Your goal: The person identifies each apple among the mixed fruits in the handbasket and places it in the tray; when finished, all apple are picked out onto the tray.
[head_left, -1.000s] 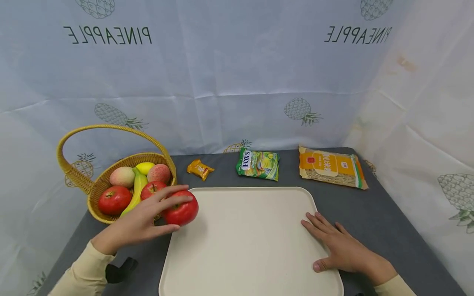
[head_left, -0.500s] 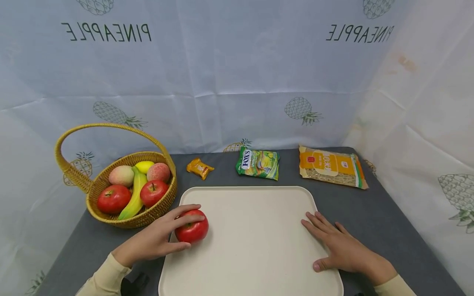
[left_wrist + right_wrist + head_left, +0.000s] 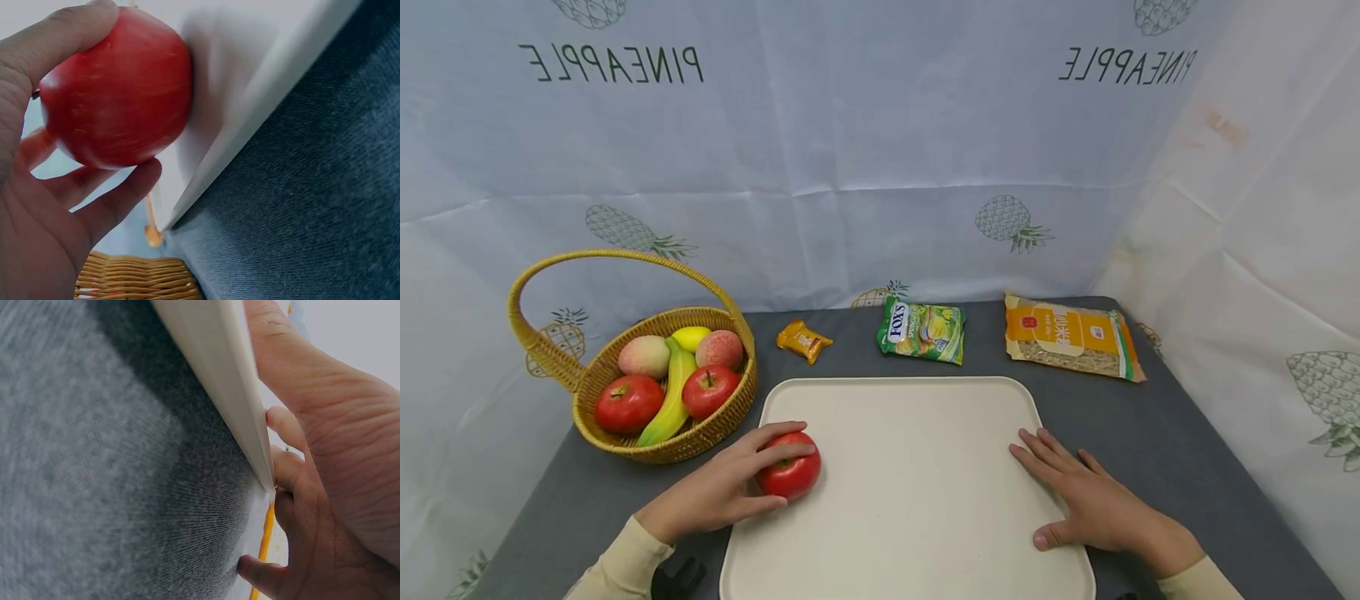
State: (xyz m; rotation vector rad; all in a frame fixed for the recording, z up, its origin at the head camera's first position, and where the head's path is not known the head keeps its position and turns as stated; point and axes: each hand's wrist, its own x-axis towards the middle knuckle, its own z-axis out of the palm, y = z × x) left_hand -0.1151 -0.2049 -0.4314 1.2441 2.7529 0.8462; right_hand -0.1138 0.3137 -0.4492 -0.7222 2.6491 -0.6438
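My left hand holds a red apple, thumb on the near side and fingers over the top and far side. The apple is at the left edge of a cream tray. In the left wrist view the apple sits between thumb and fingers, close against the tray's surface; whether it bears its weight there I cannot tell. My right hand rests on the tray's right rim with spread fingers. The right wrist view has the tray's edge beside the right hand.
A yellow wicker basket at the left bears two red apples, a banana, a lemon and two peaches. Behind the tray lie an orange wrapped snack, a green candy bag and an orange grain bag. A patterned curtain hangs behind.
My left hand has carried the apple from beside the basket rightward and down to the tray's left edge, with barely any motion in the last half second. My right hand stays put.
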